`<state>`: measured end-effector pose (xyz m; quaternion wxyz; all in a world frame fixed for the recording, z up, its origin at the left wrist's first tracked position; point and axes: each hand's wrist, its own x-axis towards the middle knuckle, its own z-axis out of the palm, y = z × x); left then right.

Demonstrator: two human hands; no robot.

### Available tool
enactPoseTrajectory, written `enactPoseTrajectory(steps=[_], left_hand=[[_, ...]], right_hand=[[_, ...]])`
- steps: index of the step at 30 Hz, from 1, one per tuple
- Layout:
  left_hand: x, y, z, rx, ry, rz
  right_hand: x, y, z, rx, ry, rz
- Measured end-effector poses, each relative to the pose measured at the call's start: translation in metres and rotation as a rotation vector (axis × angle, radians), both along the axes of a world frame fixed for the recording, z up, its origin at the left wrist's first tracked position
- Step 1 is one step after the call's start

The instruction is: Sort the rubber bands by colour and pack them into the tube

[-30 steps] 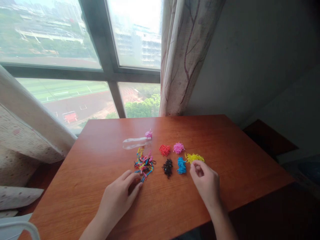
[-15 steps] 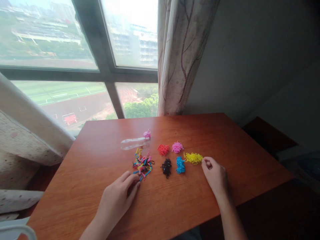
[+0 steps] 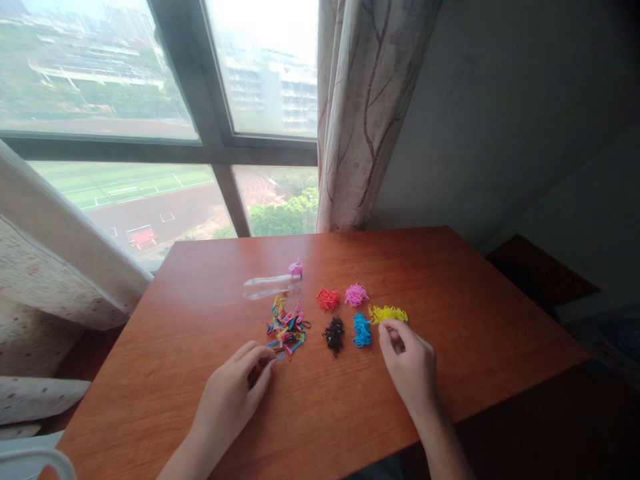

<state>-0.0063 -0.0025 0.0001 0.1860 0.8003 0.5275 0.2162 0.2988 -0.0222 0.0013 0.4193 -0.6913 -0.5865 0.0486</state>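
My left hand is at the near edge of a mixed pile of small coloured rubber bands. Its thumb and forefinger are pinched at the end of a blue rubber band. My right hand is just below the heap of yellow rubber bands, partly covering its near side. Its thumb and fingertips are closed together; anything between them is too small to make out. Sorted heaps of blue, black, red and pink rubber bands lie between the hands.
A clear plastic bag or tube with a pink end lies behind the mixed pile on the brown wooden table. A window and curtain stand beyond the far edge. A white curved object shows at the lower left.
My right hand has moved left from the right end of the yellow heap to its near side. The left hand has drawn back very slightly from the mixed pile.
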Motion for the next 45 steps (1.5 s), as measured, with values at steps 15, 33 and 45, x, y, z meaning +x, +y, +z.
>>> enactPoseTrajectory(steps=[15,33,45], left_hand=[[0.091,0.029,0.049,0.063,0.090,-0.275],[0.164,0.068,0.058,0.067,0.378,-0.441],[0.162,0.076,0.060,0.042,0.376,-0.459]], right_hand=[[-0.031,-0.029,-0.023,-0.187,-0.093,0.328],[-0.033,-0.030,-0.022,-0.199,-0.066,0.338],[-0.033,-0.030,-0.020,-0.178,-0.054,0.342]])
